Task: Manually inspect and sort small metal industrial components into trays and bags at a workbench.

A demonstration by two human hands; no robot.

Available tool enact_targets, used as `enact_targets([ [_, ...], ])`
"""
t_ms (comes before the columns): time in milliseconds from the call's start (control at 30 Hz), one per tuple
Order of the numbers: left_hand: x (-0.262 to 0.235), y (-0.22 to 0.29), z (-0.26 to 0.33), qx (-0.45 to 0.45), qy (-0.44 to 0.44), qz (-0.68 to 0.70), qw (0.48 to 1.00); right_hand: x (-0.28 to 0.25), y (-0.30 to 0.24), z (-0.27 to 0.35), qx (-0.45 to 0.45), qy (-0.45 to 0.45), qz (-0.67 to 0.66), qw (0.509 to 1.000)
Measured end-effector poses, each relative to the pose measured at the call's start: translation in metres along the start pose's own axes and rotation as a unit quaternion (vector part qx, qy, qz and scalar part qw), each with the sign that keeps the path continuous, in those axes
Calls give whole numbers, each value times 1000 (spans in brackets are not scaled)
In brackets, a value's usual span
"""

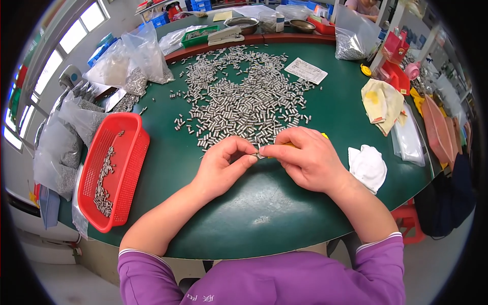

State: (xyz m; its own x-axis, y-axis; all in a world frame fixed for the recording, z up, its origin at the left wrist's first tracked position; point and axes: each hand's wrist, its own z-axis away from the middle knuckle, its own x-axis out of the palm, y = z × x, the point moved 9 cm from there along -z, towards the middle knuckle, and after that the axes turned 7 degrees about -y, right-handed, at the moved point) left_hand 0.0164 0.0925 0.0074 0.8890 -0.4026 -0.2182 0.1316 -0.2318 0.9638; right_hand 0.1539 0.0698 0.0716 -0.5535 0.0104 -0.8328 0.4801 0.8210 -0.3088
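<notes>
My left hand (219,166) is closed, thumb and forefinger pinching a small metal cylinder (260,155) above the near edge of the pile. My right hand (311,161) meets it there, its fingers curled round a thin tool with a yellow handle (325,135). Most of that tool is hidden by the fingers, so its exact kind does not show. The forefinger tip of my right hand comes right up to the pinched piece. Just beyond both hands spreads a big loose heap of small silvery metal cylinders (239,101) on the green table (244,218).
A red perforated basket (133,168) with some metal cylinders stands at left, beside plastic bags (63,147) of parts. A printed paper slip (306,70) lies beyond the heap. At right are a white mask (367,168), a yellowish cloth (381,104) and a filled bag (353,40). A person (363,7) sits far right.
</notes>
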Motion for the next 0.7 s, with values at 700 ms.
enact_targets([
  [700, 10, -1, -2, -43, -41, 21, 998, -7, -14, 2, -55, 35, 90, 994],
])
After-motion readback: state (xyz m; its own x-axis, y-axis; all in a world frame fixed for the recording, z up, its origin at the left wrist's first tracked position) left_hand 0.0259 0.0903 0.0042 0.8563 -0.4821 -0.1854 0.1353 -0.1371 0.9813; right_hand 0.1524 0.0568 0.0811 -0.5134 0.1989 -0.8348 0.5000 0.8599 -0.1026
